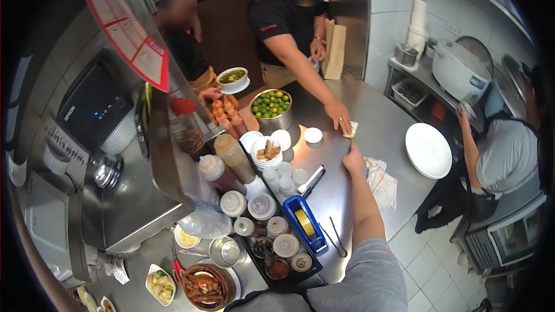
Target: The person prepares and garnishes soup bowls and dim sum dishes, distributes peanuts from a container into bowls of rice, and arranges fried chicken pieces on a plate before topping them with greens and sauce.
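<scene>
My right hand (353, 159) reaches forward over the steel counter (329, 208), its fingers closed at the lower end of a small pale yellow paper (352, 130). A co-worker's hand, with a ring, touches the same paper from the far side. Just right of my wrist lies a crumpled white cloth (380, 185). To the left are a black-and-white marker (312, 180) and a small white tub (313, 135). My left hand is not in view.
Two people stand across the counter, one holding a soup bowl (233, 80). Green citrus fruits fill a pot (272, 118). Nearer are sauce bottles (234, 159), a blue tape dispenser (304, 225) and food bowls. White plates (428, 150) stand right; another person works beyond.
</scene>
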A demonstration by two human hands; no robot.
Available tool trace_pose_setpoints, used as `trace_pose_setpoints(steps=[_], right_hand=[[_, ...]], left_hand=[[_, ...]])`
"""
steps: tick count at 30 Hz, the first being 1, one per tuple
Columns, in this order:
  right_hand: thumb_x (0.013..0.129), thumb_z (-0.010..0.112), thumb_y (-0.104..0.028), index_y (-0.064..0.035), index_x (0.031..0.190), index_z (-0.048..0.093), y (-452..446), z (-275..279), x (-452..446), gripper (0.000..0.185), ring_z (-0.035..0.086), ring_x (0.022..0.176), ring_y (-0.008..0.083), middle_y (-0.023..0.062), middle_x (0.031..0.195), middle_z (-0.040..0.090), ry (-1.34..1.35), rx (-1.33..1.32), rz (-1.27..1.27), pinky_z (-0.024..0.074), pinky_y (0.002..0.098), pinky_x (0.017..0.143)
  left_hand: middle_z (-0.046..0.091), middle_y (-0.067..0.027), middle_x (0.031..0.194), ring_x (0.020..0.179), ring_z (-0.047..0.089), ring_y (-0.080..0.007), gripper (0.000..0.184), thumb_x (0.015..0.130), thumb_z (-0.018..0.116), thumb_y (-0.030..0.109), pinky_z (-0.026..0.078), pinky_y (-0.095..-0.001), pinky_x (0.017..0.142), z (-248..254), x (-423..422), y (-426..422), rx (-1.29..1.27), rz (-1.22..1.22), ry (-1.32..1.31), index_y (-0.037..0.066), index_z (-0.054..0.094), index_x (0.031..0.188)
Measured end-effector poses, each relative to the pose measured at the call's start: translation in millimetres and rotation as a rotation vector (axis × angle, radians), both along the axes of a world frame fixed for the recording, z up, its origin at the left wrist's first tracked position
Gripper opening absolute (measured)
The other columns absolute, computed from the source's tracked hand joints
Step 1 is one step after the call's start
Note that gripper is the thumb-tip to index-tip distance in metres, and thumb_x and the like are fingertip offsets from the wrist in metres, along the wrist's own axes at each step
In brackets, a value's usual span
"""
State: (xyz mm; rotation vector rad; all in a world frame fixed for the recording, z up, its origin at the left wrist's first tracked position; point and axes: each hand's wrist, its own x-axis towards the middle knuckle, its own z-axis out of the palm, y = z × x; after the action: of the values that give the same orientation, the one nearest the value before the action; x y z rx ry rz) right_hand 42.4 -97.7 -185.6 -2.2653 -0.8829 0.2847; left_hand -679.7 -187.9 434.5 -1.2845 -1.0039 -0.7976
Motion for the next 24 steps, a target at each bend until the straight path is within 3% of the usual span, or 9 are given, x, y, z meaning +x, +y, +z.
trace_pose_setpoints(steps=[2, 4, 6, 7, 8, 12, 16, 24], right_hand=[[0.07, 0.049, -0.002, -0.0081, 0.129, 0.044, 0, -22, 7, 0.059, 0.055, 0.102, 0.0371, 0.0193, 0.123, 0.05, -0.1, 0.253, 0.012, 0.044, 0.0429, 0.09], [0.069, 0.05, -0.001, -0.0065, 0.128, 0.044, -7, -31, 7, 0.059, 0.055, 0.102, 0.037, 0.0205, 0.123, 0.049, -0.129, 0.282, 0.002, 0.0436, 0.0423, 0.091], [0.069, 0.052, 0.0, -0.0049, 0.127, 0.044, -14, -24, -1, 0.059, 0.055, 0.102, 0.0369, 0.0217, 0.123, 0.048, -0.165, 0.318, -0.004, 0.0432, 0.0417, 0.092], [0.069, 0.053, 0.001, -0.0039, 0.126, 0.045, -20, -15, -9, 0.059, 0.053, 0.105, 0.0364, 0.0227, 0.124, 0.046, -0.031, 0.292, 0.026, 0.0419, 0.041, 0.094], [0.068, 0.055, 0.001, -0.0029, 0.126, 0.045, -24, -12, -15, 0.058, 0.051, 0.108, 0.0358, 0.0236, 0.125, 0.045, 0.103, 0.266, 0.057, 0.0407, 0.0404, 0.095], [0.068, 0.056, 0.0, -0.0018, 0.125, 0.045, -39, -14, -38, 0.058, 0.047, 0.114, 0.037, 0.0266, 0.129, 0.04, 0.011, 0.293, 0.084, 0.0384, 0.0404, 0.098], [0.068, 0.056, 0.0, -0.0022, 0.125, 0.046, -64, -13, -55, 0.058, 0.042, 0.12, 0.0407, 0.0299, 0.132, 0.036, -0.045, 0.248, 0.115, 0.0363, 0.0406, 0.101], [0.068, 0.054, 0.002, -0.0011, 0.121, 0.049, -83, -8, -70, 0.054, 0.043, 0.118, 0.0412, 0.0297, 0.131, 0.037, -0.035, 0.255, 0.152, 0.0365, 0.0403, 0.101]], left_hand=[[0.051, -0.0242, 0.115, 0.109, 0.047, -0.0363, 0.036, 0.085, 0.052, 0.013, 0.036, -0.0444, 0.095, 2, 7, -2, -0.031, -0.034, 0.01, -0.007, 0.053, 0.115], [0.05, -0.0247, 0.116, 0.109, 0.046, -0.0368, 0.042, 0.088, 0.052, 0.024, 0.036, -0.0455, 0.095, 23, 41, -13, -0.316, -0.166, -0.972, -0.007, 0.053, 0.117], [0.048, -0.0254, 0.118, 0.11, 0.045, -0.0377, 0.053, 0.089, 0.049, 0.039, 0.035, -0.0472, 0.095, 2, -8, 1, -0.047, -0.059, 0.061, -0.006, 0.052, 0.118], [0.047, -0.026, 0.118, 0.11, 0.045, -0.0385, 0.064, 0.089, 0.045, 0.05, 0.035, -0.0485, 0.095, 2, -6, 0, -0.061, -0.051, 0.047, -0.006, 0.051, 0.119], [0.047, -0.026, 0.118, 0.11, 0.045, -0.0385, 0.064, 0.089, 0.045, 0.05, 0.035, -0.0485, 0.095, 1, -3, -1, -0.063, -0.062, 0.045, -0.006, 0.051, 0.119], [0.046, -0.0254, 0.12, 0.111, 0.045, -0.0381, 0.061, 0.089, 0.048, 0.048, 0.036, -0.0467, 0.095, -2, -6, -7, -0.08, -0.046, 0.08, -0.004, 0.049, 0.121], [0.044, -0.0243, 0.123, 0.112, 0.044, -0.037, 0.058, 0.09, 0.048, 0.044, 0.035, -0.0468, 0.096, -38, 51, -29, -0.095, -0.137, -0.064, -0.003, 0.047, 0.123], [0.047, -0.0221, 0.119, 0.112, 0.045, -0.0356, 0.053, 0.091, 0.042, 0.042, 0.035, -0.0496, 0.097, -89, 133, -112, -0.177, -0.439, 0.464, -0.002, 0.047, 0.12]])
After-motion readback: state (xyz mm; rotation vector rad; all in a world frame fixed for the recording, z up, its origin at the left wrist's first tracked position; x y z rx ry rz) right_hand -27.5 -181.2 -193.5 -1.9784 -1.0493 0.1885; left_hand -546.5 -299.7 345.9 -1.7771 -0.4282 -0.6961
